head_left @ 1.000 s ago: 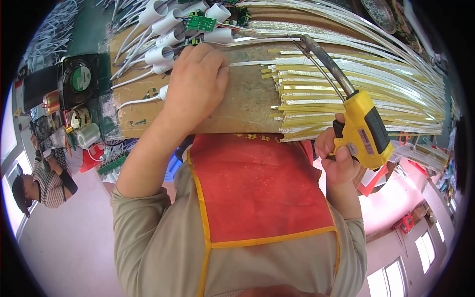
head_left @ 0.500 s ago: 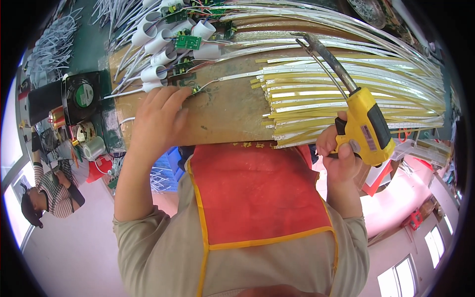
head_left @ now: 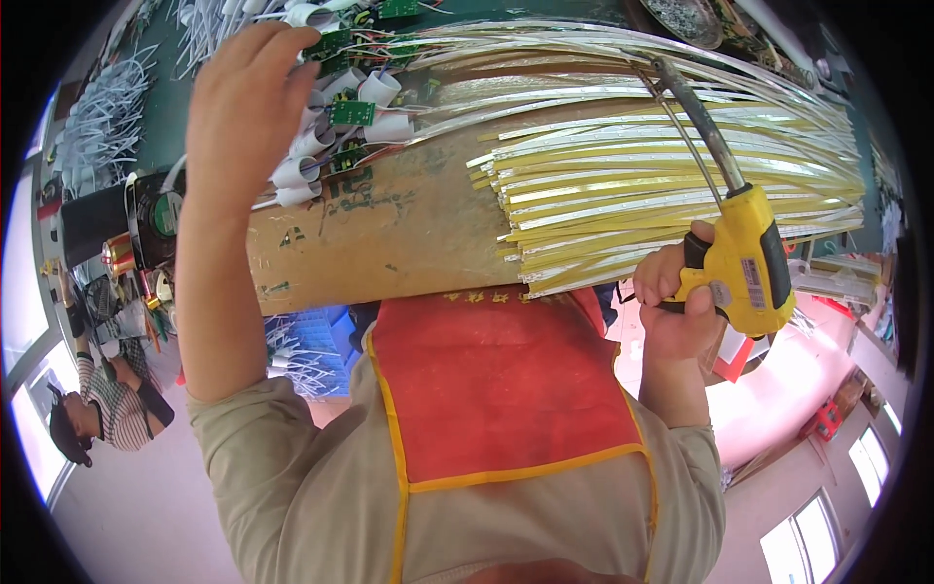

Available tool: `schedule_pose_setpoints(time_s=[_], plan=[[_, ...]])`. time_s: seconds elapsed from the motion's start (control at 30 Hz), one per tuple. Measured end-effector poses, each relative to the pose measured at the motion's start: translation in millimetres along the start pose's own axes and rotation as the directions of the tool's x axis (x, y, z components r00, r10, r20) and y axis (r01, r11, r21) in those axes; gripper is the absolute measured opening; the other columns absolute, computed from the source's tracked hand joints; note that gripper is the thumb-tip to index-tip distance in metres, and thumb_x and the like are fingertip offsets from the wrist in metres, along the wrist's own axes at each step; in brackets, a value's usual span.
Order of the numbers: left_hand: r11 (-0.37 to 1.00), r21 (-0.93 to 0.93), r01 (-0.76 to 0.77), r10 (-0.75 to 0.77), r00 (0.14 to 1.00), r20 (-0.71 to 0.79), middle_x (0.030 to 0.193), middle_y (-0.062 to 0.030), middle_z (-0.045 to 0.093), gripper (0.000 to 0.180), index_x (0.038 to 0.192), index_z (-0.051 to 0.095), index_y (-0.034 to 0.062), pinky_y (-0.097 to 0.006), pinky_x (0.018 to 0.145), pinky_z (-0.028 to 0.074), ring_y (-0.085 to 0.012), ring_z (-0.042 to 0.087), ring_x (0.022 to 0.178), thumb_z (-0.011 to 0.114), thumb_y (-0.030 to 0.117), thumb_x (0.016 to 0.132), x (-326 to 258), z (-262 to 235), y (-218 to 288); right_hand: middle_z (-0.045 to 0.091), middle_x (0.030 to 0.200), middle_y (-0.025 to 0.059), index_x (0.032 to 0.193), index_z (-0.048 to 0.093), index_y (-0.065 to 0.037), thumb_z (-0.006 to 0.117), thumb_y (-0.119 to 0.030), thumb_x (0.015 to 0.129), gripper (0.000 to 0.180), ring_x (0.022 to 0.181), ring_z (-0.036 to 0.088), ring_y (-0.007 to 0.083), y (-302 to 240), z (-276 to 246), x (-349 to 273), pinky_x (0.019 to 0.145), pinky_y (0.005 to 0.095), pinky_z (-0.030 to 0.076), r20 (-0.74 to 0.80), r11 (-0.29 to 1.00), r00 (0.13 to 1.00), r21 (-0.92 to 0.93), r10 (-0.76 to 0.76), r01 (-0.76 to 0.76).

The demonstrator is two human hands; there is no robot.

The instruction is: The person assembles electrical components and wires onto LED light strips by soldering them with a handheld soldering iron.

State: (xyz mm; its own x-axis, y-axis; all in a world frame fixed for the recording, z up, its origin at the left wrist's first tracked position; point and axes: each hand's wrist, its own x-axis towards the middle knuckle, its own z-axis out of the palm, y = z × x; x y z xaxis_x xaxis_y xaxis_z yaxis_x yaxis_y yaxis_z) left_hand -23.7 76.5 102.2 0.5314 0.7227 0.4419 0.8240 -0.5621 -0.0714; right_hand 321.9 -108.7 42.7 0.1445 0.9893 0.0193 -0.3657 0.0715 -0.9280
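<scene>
My left hand (head_left: 245, 109) is raised over the far left of the bench, its fingers curled among white plastic tubes (head_left: 297, 173) and green circuit boards (head_left: 352, 114). What the fingers hold, if anything, is hidden behind the hand. A white cable (head_left: 175, 173) curves out beside that wrist. My right hand (head_left: 673, 300) is wrapped round the handle of a yellow and black soldering gun (head_left: 747, 261). Its long metal barrel and thin side tube point up and left, above a spread of white and yellow LED strips (head_left: 671, 185).
A brown board (head_left: 389, 248) covers the bench's near side. Left of it stands a black fan (head_left: 161, 216); bundled white cables (head_left: 105, 122) lie beyond. A blue crate (head_left: 329, 343) is below the bench edge. A metal dish (head_left: 686, 21) sits far right. Another person (head_left: 109, 414) is at left.
My left hand has moved up and away from the near tubes to the far pile. The strip end beside it has left the bare board. My right hand still grips the soldering gun.
</scene>
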Motion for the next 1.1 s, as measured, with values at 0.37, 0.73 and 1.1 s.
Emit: schedule_pose_setpoints(time_s=[0.37,0.73,1.1], plan=[[0.890,-0.392,0.233,-0.094,0.935,0.342,0.089,-0.0100,0.064,0.012,0.094,0.069,0.0081,-0.040,0.070,0.053,-0.0309,0.065,0.080,0.067,0.013,0.083,-32,57,108,0.049,0.069,0.0034,0.133,0.040,0.004,0.067,-0.040,0.088,0.068,0.054,0.045,0.0130,8,3,-2,0.049,0.0287,0.040,0.021,0.999,0.999,-0.020,0.044,-0.044],[0.858,-0.413,0.305,-0.143,0.915,0.378,0.093,-0.0111,0.063,0.010,0.094,0.065,0.0081,-0.044,0.071,0.052,-0.0340,0.064,0.081,0.061,0.015,0.087,-30,68,119,0.050,0.071,0.0034,0.134,0.039,0.004,0.071,-0.040,0.087,0.072,0.057,0.046,0.0134,15,5,-7,0.051,0.0290,0.040,0.058,0.987,0.985,-0.002,0.163,-0.164],[0.839,-0.399,0.369,-0.210,0.898,0.387,0.094,-0.0150,0.064,0.012,0.096,0.062,0.0047,-0.045,0.071,0.051,-0.0368,0.063,0.082,0.058,0.015,0.091,-51,56,107,0.049,0.070,0.0041,0.134,0.039,0.005,0.069,-0.038,0.088,0.070,0.055,0.045,0.0136,18,7,-7,0.050,0.0284,0.039,0.074,0.989,0.986,-0.030,0.147,-0.145]])
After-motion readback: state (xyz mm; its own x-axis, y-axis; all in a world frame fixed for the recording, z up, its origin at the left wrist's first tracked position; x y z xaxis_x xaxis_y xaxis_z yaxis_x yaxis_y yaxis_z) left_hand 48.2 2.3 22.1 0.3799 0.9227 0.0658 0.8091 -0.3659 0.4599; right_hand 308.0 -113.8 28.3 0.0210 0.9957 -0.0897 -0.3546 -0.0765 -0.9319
